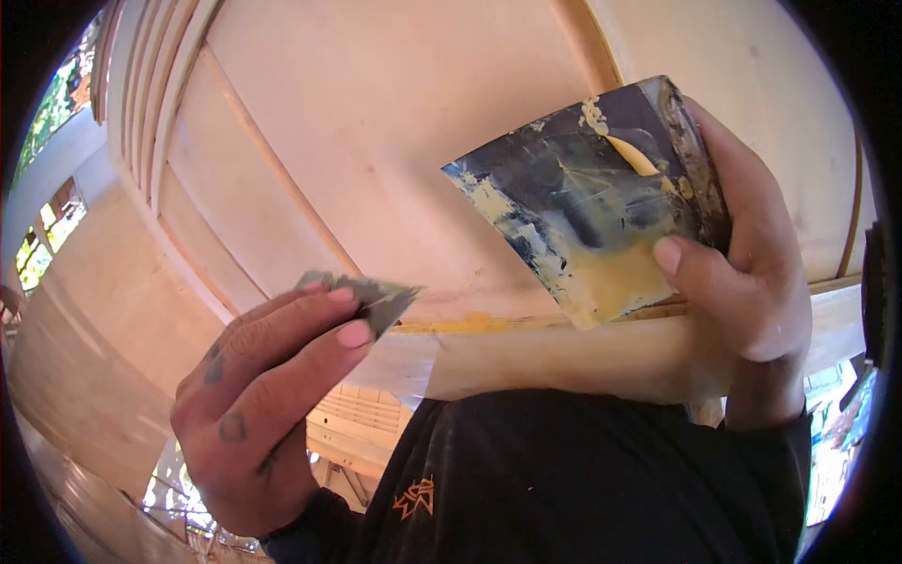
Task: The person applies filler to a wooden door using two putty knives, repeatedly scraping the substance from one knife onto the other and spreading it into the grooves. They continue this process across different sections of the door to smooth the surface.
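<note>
My left hand (254, 404) is closed, pinching a small, dark, flat scraper (387, 303) with pale streaks along its edge. Held up at the right is a dark palette plate (583, 202), gripped by my right hand (752, 254) with the thumb on its face and the other fingers behind. Yellowish putty smears the plate, thickest along its lower edge, and a raised dab of putty (631, 155) sits near its upper right. The scraper and plate are apart, with the scraper lower and to the left.
Behind both hands stands a pale wooden panel (376, 113) with raised strips. A ledge (526, 362) below it carries a yellow putty smear (460, 324). Curved slats (169, 85) rise at the upper left. My dark shirt (583, 470) fills the bottom.
</note>
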